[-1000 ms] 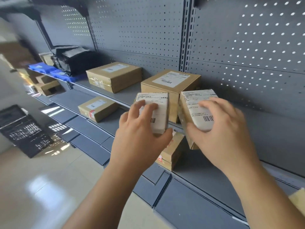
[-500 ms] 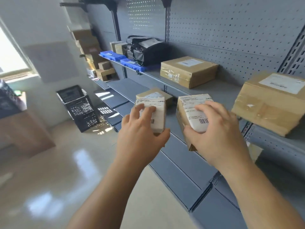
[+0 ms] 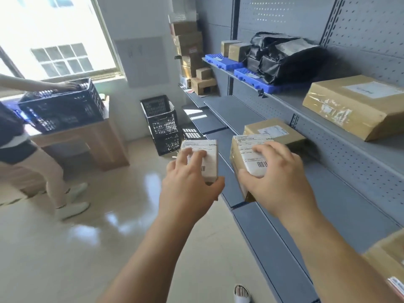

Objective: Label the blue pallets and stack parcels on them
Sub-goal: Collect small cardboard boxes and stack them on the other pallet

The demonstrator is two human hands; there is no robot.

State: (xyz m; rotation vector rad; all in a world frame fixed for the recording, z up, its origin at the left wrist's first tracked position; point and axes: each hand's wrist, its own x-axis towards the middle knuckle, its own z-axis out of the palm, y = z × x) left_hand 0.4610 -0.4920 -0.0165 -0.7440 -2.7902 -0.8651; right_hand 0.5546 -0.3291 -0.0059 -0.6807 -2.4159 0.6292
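view has swung off the shelf toward blue plastic pallets (image 3: 251,76) upper right, left hand (image 3: 188,184) fingers clamped on small white-labelled parcel (image 3: 202,159), right hand (image 3: 277,178) on brown labelled parcel (image 3: 244,156), likely carrying both there.

left parcel (image 3: 204,159): brown cardboard, mostly covered by a white paper label, matt.
right parcel (image 3: 246,159): brown cardboard with glossy clear tape and a smooth white paper label.
shelving (image 3: 341,136): grey painted metal, matt; back panels perforated.
pallets (image 3: 251,76): blue plastic, ridged top.
black bags (image 3: 284,56): crinkled plastic film, glossy.
large parcel (image 3: 354,106): cardboard under shiny, wrinkled tape.
crates (image 3: 161,123): black plastic lattice.
table (image 3: 105,138): pale wood-look, smooth.
floor (image 3: 65,248): light, polished, reflective.
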